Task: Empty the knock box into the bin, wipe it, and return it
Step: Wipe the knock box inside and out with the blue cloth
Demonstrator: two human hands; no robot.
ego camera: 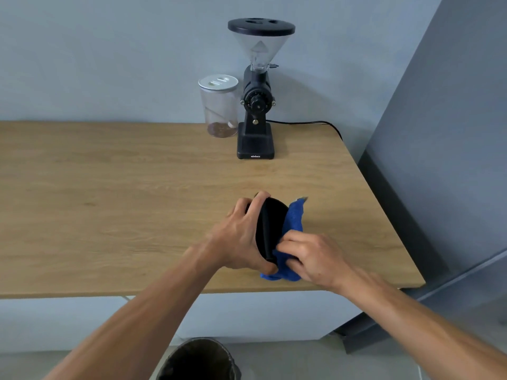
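Cut off below, a dark round bin; the tilted black knock box is gripped by left fingers, its opening hidden, a blue cloth pressed by right fingers.

Knock box is seen as matt black plastic, cloth as fuzzy blue fabric, counter as smooth matt wood grain, grinder as black body under a clear glossy hopper, and jar as clear plastic, pale lid.
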